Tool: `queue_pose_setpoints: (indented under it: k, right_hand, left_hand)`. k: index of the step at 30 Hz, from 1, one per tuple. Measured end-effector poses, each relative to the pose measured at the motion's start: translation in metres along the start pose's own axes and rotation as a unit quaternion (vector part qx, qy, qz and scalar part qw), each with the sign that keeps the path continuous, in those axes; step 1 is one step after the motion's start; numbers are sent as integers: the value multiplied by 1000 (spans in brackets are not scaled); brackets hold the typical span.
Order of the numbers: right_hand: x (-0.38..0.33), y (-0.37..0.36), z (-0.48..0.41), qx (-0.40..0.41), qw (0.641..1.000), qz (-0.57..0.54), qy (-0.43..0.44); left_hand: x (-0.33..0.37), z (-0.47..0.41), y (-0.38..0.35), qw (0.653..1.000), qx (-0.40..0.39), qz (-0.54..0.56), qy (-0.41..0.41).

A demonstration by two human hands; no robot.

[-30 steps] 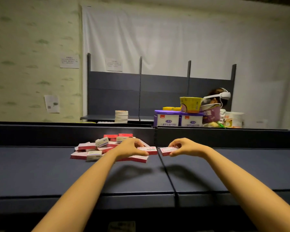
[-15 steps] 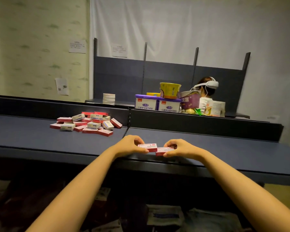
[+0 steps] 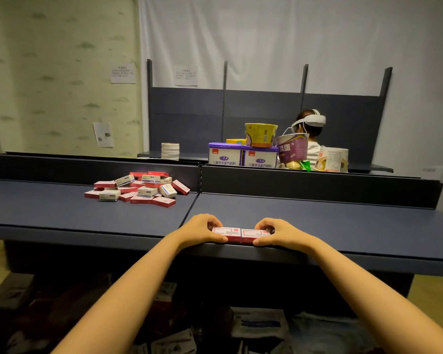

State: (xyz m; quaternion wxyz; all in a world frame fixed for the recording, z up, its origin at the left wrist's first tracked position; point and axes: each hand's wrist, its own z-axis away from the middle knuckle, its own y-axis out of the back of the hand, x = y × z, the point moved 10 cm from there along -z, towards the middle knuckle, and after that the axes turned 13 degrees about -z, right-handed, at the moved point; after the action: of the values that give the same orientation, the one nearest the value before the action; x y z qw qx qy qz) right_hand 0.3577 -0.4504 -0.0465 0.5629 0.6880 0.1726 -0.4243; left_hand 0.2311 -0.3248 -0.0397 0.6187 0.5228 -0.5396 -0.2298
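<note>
Dark blue shelf [image 3: 317, 221], front edge. Left hand [image 3: 197, 228] curled round left box [image 3: 226, 232], right hand [image 3: 276, 232] curled round right box [image 3: 255, 233], boxes touching end to end. Box pile [image 3: 138, 190] well apart, back left.

A shop-like stockroom: dark retail shelving [image 3: 317, 218], a heap of small boxes [image 3: 138, 190], milk-powder tins [image 3: 243, 155].

Dim, warm indoor light comes from overhead, strongest on the white curtain [image 3: 279, 34] and the pale wall [image 3: 49, 60], weaker lower down. The counter [image 3: 343, 226] takes it evenly, matte blue without glare, and soft shadows lie close under the pile of boxes [image 3: 138, 190]. Beneath the counter everything sinks into murk. Print on the left box [image 3: 226, 231] and the right box [image 3: 255, 234] is too soft to read. The wide lens bows the counter's front edge and stretches the lower corners.
</note>
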Motion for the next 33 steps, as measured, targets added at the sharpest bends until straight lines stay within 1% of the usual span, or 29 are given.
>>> queue_pose_setpoints:
  k: [8,12,16,19,26,30,33]
  right_hand:
    - [3,3,4,20,1000,15,3]
    - [-1,3,2,17,999,32,9]
    - [-26,17,-2,45,998,12,32]
    - [-54,16,-11,32,997,6,63]
    - [-111,-28,-53,-2,994,13,107]
    - [-137,-66,-91,-13,993,21,117]
    - [-150,-87,-126,-6,994,22,110]
  left_hand:
    - [4,-2,-5,1000,5,-8,-6]
    - [5,1,-3,1000,6,-14,-6]
    - [-1,10,21,999,42,-7,11]
    - [-13,20,48,997,70,12,34]
    - [-63,44,96,992,109,5,63]
    - [-109,50,125,988,137,-21,71]
    - [-152,40,144,988,133,-26,70]
